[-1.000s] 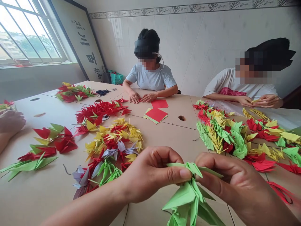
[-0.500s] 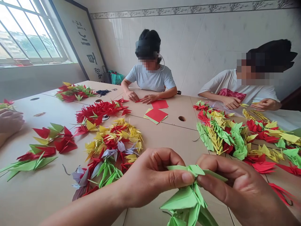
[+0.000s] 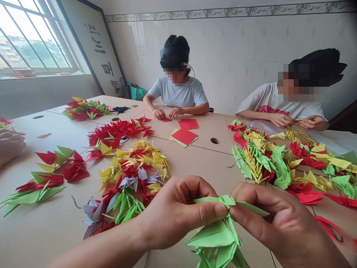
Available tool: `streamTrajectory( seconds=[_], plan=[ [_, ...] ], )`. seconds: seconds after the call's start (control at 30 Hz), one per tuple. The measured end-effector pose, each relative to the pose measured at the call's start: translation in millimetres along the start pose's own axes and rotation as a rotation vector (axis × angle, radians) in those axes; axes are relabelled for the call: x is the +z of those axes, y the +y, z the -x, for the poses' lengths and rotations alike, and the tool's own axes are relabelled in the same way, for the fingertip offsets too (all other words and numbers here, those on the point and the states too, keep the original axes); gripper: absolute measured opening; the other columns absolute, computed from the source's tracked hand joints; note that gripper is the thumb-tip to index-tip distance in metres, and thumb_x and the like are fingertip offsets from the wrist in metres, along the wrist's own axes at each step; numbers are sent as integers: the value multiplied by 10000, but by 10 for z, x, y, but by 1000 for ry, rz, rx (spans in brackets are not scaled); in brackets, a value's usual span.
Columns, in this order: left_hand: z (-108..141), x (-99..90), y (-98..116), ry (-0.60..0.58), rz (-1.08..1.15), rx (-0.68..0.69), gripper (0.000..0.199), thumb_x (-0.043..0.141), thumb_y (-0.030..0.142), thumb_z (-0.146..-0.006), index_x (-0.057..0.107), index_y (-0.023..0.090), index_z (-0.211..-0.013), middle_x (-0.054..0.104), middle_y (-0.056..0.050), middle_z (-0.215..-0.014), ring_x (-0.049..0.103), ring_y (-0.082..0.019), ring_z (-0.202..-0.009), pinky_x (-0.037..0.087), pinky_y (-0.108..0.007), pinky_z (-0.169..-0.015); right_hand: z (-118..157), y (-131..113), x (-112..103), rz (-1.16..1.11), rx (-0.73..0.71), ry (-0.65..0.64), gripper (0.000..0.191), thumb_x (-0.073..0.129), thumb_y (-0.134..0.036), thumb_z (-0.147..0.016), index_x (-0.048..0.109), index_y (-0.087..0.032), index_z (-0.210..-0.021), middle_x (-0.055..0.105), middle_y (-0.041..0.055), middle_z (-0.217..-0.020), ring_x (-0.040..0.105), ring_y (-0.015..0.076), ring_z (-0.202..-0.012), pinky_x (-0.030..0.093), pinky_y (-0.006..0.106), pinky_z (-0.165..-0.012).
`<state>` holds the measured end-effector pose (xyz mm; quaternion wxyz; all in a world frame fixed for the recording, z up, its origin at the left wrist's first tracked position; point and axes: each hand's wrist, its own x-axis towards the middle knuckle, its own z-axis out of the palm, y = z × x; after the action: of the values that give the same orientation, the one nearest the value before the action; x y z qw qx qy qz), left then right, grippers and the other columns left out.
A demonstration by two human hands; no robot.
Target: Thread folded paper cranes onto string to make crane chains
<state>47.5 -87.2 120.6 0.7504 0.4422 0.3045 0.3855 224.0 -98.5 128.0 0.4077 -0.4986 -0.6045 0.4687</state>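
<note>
Close in front of me, my left hand [image 3: 184, 214] pinches a light green folded paper crane [image 3: 228, 200] between thumb and fingers. Its other side is gripped by my right hand [image 3: 275, 219], fingertips nearly meeting my left thumb. Below both hands hang more green paper cranes [image 3: 213, 242], bunched together as if on one strand; the join is hidden by my fingers. To the left of my hands lies a garland of yellow, red, lilac and green cranes [image 3: 150, 158].
Red cranes [image 3: 117, 130] and a loose mixed strand [image 3: 75, 167] lie left. Many-coloured garlands [image 3: 281, 163] spread at right. Across the table [image 3: 195, 160], one person [image 3: 178, 93] handles red paper near paper squares [image 3: 184, 136]; another [image 3: 281, 100] works with yellow pieces. A hand [image 3: 11, 145] rests far left.
My hands keep their pinch on the green crane and barely shift. Across the table, a co-worker's hands have moved apart over the red paper. The right-hand co-worker's hands have come together.
</note>
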Motion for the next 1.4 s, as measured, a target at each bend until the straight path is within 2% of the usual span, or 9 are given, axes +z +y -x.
streamTrajectory(
  seconds=[0.23, 0.37, 0.5, 0.67, 0.83, 1.03, 1.23, 1.4],
  plan=[
    [-14, -14, 8, 91, -8, 14, 262, 745, 319, -677, 578, 118, -674, 551, 20, -572, 433, -40, -473, 321, -156, -457, -18, 12, -37, 21, -54, -17, 271, 668, -414, -740, 582, -211, -582, 483, -43, -552, 419, 95, -518, 360, 191, -455],
    [-29, -16, 53, 92, 72, 11, 247, 735, 313, -689, 585, 116, -669, 557, 9, -574, 449, -45, -463, 321, -156, -444, -26, -13, -72, 131, -124, -44, 208, 646, -407, -760, 654, -226, -657, 576, -16, -601, 492, 123, -557, 418, 197, -473],
    [-42, -19, 65, 118, 148, -1, 241, 727, 315, -699, 597, 115, -661, 579, -10, -587, 489, -62, -491, 359, -158, -461, -8, -24, -80, 172, -138, 15, 196, 662, -422, -739, 670, -236, -676, 609, -1, -658, 522, 139, -590, 444, 200, -487],
    [-66, -41, 37, 131, 215, -56, 257, 747, 333, -671, 608, 117, -675, 595, -16, -581, 521, -79, -498, 390, -167, -469, 16, -34, -69, 145, -115, 62, 251, 684, -438, -711, 626, -220, -599, 557, -11, -591, 483, 124, -522, 424, 205, -448],
    [-76, -56, 41, 152, 119, 4, 236, 721, 321, -707, 608, 119, -660, 590, -3, -576, 511, -68, -506, 377, -164, -484, 23, -53, -56, 138, -129, 76, 241, 676, -431, -724, 645, -221, -609, 575, -9, -580, 508, 127, -510, 440, 209, -461],
    [-28, -7, 62, 123, -15, 85, 204, 719, 292, -711, 626, 113, -684, 601, -6, -618, 491, -62, -518, 367, -162, -482, 27, -61, -45, 277, -203, 15, 260, 648, -469, -749, 653, -230, -646, 621, 0, -620, 570, 146, -560, 451, 198, -473],
    [15, 42, 80, 154, -161, 219, 154, 719, 236, -708, 634, 115, -662, 610, -20, -644, 533, -98, -609, 428, -197, -577, 39, -43, -25, 334, -267, 102, 293, 631, -501, -756, 644, -234, -635, 620, 1, -609, 553, 138, -527, 436, 197, -459],
    [-3, 12, 50, 85, 55, 132, 171, 755, 205, -660, 609, 117, -649, 601, -2, -634, 513, -77, -578, 395, -180, -542, 62, -5, -52, 278, -219, 65, 286, 625, -482, -764, 627, -231, -629, 597, 2, -590, 544, 142, -520, 435, 206, -449]
  ],
)
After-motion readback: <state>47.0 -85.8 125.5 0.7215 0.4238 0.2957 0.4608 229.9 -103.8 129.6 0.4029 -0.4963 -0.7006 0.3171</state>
